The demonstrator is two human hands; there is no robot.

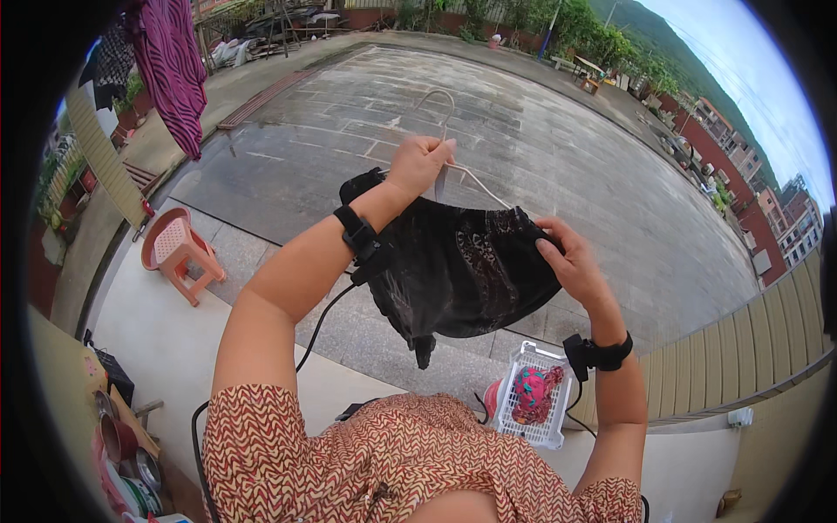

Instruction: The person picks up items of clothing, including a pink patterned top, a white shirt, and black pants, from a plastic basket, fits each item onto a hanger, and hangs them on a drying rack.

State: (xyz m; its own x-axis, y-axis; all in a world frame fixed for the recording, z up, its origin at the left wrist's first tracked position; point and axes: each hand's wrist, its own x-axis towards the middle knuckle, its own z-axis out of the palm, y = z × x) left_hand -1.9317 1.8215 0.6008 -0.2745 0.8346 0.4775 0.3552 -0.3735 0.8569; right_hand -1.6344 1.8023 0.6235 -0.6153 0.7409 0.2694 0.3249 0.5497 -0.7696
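My left hand (420,166) is closed round the neck of a thin pale wire hanger (475,181), whose hook rises above my fingers. From the hanger hangs a black garment (462,270) with a gathered top edge and a patterned lace-like strip; I cannot tell its exact kind. At the garment's right upper corner, my right hand (571,261) pinches the cloth between thumb and fingers, near the hanger's end. Below and right stands a white plastic basket (559,397) with pink and red patterned cloth (534,392) inside.
A pink plastic stool (185,248) stands at left beside a reddish basin (155,235). Purple striped cloth (173,70) hangs at upper left. Bowls and pots (119,436) are at lower left. A ribbed tan wall (741,349) curves along the right; beyond lies a wet paved yard (610,200).
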